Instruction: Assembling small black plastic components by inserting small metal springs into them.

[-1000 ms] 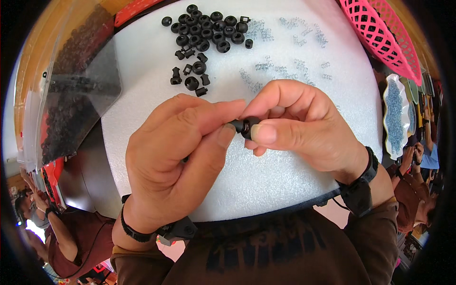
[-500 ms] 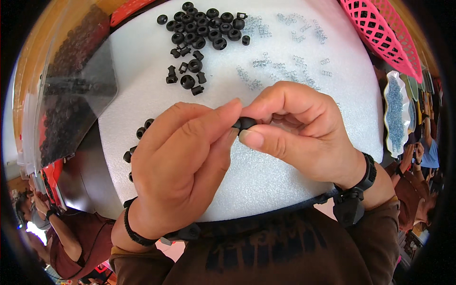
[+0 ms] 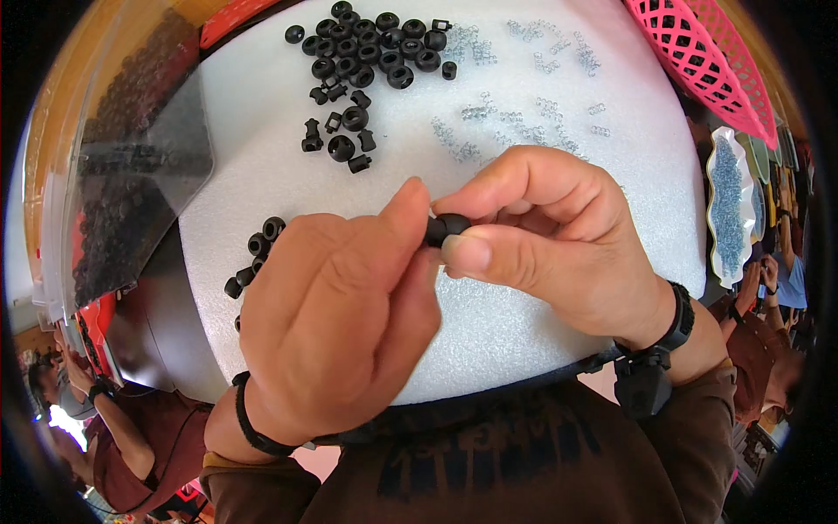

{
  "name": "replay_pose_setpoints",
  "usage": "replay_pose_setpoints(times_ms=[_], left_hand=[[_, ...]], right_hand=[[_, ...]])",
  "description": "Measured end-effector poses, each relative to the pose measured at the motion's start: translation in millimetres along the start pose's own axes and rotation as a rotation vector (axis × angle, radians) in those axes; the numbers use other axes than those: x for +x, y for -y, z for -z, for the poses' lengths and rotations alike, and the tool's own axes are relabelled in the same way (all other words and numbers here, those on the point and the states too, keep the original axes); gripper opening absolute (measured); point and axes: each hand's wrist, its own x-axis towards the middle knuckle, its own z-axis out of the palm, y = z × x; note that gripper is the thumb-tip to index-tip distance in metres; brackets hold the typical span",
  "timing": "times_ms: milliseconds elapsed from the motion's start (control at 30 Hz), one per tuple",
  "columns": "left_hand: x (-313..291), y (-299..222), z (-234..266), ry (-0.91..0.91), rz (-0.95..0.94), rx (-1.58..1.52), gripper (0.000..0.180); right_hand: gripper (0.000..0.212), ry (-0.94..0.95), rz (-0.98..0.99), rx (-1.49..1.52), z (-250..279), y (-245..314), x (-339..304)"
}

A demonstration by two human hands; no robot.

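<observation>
A small black cord lock [image 3: 448, 228] is held between both hands above the white foam sheet. My right hand [image 3: 559, 236] pinches its rounded end between thumb and forefinger. Against the other end my left hand [image 3: 340, 306] is closed, thumb and forefinger tips at the part; its other fingers are curled out of sight. Loose round black cord-lock bodies [image 3: 367, 54] lie in a heap at the far side, with several black plungers [image 3: 360, 163] nearer. Tiny metal springs [image 3: 524, 131] are scattered to their right. More black pieces [image 3: 262, 244] sit left of my left hand, partly hidden by it.
White foam [image 3: 253, 157] covers the work surface. A clear plastic container [image 3: 140, 157] with many dark parts stands at left. On the right are a pink lattice basket [image 3: 698, 70] and a wavy-edged white dish [image 3: 746, 210] of springs. Other people sit at both sides.
My left hand has turned slightly, its fingertips shifting on the cord lock, which now shows more. My right hand keeps its pinch almost in place.
</observation>
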Motion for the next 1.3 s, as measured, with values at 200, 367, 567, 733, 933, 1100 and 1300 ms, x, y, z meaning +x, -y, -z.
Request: replay_pose_setpoints(times_ms=[200, 367, 567, 733, 933, 1100, 1300], left_hand=[[-2, 0, -6, -0.077, -0.090, 0.158, 0.050], [-4, -2, -7, -0.088, -0.154, 0.362, 0.050], [-5, 0, -8, -0.093, -0.183, 0.388, 0.048], [2, -5, 2, -0.068, -0.196, 0.362, 0.047], [4, -2, 6, -0.083, -0.219, 0.332, 0.044], [6, 0, 5, -0.068, -0.228, 0.309, 0.042], [6, 3, 4, -0.069, -0.193, 0.304, 0.042]], right_hand=[[0.015, -0.034, -0.036, 0.179, 0, -4, 1], [0.015, -0.039, -0.050, 0.246, -1, -7, 0], [0.015, -0.045, -0.111, 0.254, -1, -5, 0], [0.014, -0.021, -0.120, 0.269, -1, 0, -2], [0.016, 0.028, -0.155, 0.256, -1, 5, 0], [0.019, 0.030, -0.175, 0.269, -2, 4, 0], [0.022, 0.030, -0.217, 0.257, -5, 9, 1]])
